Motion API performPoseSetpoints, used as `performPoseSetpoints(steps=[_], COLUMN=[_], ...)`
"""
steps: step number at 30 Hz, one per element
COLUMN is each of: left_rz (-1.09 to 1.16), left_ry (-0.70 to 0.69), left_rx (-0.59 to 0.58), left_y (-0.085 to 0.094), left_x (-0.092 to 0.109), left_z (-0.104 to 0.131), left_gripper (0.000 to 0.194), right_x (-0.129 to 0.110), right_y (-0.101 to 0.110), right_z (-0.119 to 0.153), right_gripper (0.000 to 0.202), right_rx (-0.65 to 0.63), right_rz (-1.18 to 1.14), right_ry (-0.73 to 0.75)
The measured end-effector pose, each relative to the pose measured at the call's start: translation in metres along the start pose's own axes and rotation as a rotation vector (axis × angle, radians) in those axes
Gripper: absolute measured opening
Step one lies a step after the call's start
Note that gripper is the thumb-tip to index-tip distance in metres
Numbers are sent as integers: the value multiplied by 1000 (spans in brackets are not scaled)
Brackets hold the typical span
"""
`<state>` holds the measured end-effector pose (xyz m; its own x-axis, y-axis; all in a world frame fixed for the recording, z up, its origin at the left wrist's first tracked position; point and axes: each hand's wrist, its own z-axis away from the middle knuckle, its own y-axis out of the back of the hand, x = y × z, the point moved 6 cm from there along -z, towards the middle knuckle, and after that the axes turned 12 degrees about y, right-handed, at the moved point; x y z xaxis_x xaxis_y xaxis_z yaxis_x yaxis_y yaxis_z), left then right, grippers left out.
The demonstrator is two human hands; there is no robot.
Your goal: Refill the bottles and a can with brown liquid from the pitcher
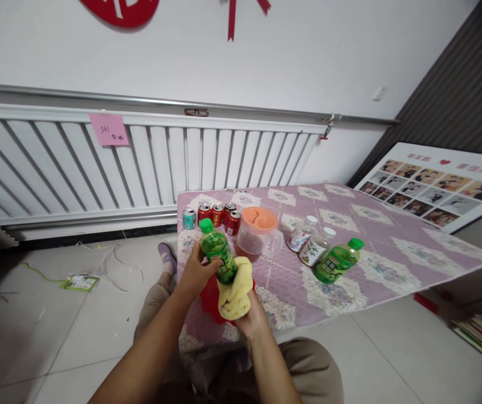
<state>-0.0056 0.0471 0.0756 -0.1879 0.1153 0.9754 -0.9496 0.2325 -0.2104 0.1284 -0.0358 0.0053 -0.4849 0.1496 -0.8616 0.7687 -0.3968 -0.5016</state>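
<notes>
My left hand (198,267) is wrapped round a green plastic drink bottle (219,249) with a green cap, tilted above the near left part of the table. A folded yellow cloth (237,292) is in my right hand (252,317), pressed to the bottle's lower end; most of the right fingers are hidden behind it. Under the cloth and bottle lies a red scalloped item (211,300), partly covered. Just beyond stands a clear plastic pitcher (251,241) with an orange lid (260,219) and some liquid inside.
Several red cans (217,215) and one teal can (189,219) stand at the table's back left. To the right are two white-capped bottles (302,233) and another green bottle (337,261). A floral cloth covers the table (367,213). A radiator (160,160) lines the wall behind.
</notes>
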Motion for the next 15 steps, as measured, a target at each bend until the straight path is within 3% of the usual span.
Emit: performPoseSetpoints(steps=[4,8,12,15], left_rz=[-37,-37,-85,-125], left_ry=[-22,-44,2,29], left_rx=[30,67,100,120], left_y=[4,10,11,8], left_x=[2,3,-10,-24], left_z=[-5,-8,-9,-7], left_gripper=[58,57,59,66], right_x=[-5,-17,-36,-47], right_y=[1,17,31,26], right_z=[10,17,14,8], right_gripper=[47,52,59,63], right_rx=[19,88,193,251], right_rz=[-11,14,62,160], right_ry=[19,53,126,208])
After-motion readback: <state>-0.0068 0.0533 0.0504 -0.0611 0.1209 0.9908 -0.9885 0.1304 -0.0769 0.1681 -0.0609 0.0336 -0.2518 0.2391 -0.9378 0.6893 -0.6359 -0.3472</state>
